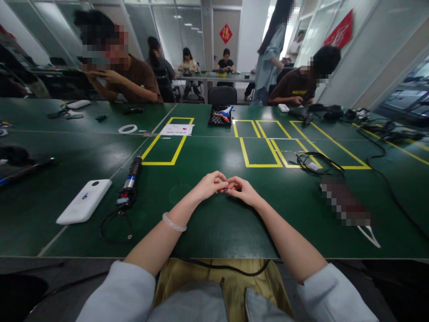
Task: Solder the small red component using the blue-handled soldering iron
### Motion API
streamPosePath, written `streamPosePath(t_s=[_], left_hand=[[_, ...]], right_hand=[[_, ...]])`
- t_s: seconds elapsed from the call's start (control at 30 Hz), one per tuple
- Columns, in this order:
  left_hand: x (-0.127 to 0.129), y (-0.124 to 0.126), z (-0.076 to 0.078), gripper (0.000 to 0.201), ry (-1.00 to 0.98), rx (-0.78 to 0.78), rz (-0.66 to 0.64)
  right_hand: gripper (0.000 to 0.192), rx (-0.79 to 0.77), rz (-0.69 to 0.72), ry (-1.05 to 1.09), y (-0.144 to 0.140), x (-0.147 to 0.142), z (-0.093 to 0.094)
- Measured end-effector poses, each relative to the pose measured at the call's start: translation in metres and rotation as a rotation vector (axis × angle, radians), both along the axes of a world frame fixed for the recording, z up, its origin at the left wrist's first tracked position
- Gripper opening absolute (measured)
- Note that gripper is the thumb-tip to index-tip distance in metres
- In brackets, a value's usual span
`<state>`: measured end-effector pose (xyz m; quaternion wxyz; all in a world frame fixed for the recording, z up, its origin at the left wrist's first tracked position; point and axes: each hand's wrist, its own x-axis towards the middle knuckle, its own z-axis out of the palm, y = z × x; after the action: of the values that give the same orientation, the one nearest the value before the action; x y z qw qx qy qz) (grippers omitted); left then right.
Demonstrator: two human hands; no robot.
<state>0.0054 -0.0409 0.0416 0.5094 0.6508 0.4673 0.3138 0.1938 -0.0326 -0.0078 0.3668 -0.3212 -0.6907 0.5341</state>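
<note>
Just above the green table, my left hand and my right hand meet fingertip to fingertip. Between them is a small reddish piece, mostly covered by the fingers, so its kind cannot be made out. Both hands are closed in a pinch around it. To the left of my left forearm lies a black and silver cylindrical device with exposed wires and a black cable at its lower end. Beside that lies a white casing marked with a 6.
Yellow tape rectangles mark the table. A black tray of tools stands at the back, a white ring left of it. Coiled black cable and a dark pixelated object lie right. Other people sit and stand beyond.
</note>
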Motion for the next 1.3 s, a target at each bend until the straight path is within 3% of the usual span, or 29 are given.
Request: streamPosePath(t_s=[0.13,0.3,0.43,0.67,0.9,1.3], left_hand=[[0.007,0.001,-0.016,0.034,-0.048,-0.011,0.056],[0.005,-0.001,-0.019,0.032,-0.131,-0.144,0.134],[0.002,-0.003,-0.022,0.035,-0.155,-0.217,0.089],[0.0,-0.003,-0.028,0.03,-0.148,-0.068,0.077],[-0.002,-0.001,-0.031,0.023,-0.098,0.151,0.037],[-0.007,0.001,-0.031,0.024,0.004,0.175,0.053]], right_hand=[[0.031,-0.02,0.018,0.057,0.0,-0.002,-0.004],[0.027,-0.009,-0.038,0.074,0.0,-0.003,-0.006],[0.028,0.01,-0.077,0.06,0.001,-0.002,-0.005],[0.035,0.001,-0.071,0.053,0.0,-0.002,-0.002],[0.029,-0.036,-0.072,0.093,0.002,-0.003,-0.003],[0.026,0.047,-0.121,-0.012,0.005,-0.001,-0.009]])
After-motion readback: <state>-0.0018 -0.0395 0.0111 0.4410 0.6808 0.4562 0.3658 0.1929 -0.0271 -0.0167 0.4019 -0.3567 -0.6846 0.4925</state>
